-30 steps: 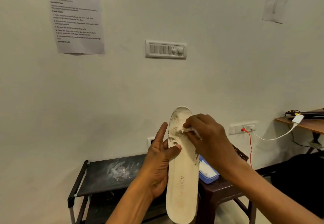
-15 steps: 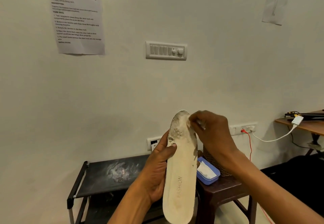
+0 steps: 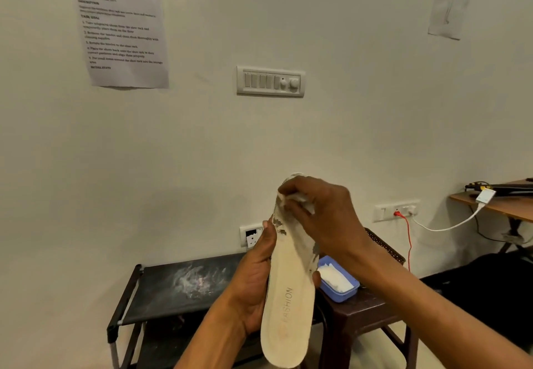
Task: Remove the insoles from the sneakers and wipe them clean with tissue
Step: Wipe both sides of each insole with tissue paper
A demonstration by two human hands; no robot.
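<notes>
A cream insole point(image 3: 288, 305) printed "FASHION" stands upright in front of me, its toe end worn and flaked grey. My left hand point(image 3: 256, 279) grips it around the middle from the left, thumb on its face. My right hand point(image 3: 320, 212) covers the toe end and presses a small wad of white tissue point(image 3: 297, 198) against it. Most of the tissue is hidden under the fingers. No sneakers are in view.
A black fabric shoe rack point(image 3: 173, 285) with a dusty top stands against the wall at lower left. A dark brown stool point(image 3: 363, 311) to its right carries a blue box of tissues point(image 3: 339, 282). Wall sockets, a red cable and a wooden desk point(image 3: 499, 204) are at right.
My right hand with the tissue has moved up from the upper face of the insole to its tip, then swung left over the toe. My left hand has kept its hold.
</notes>
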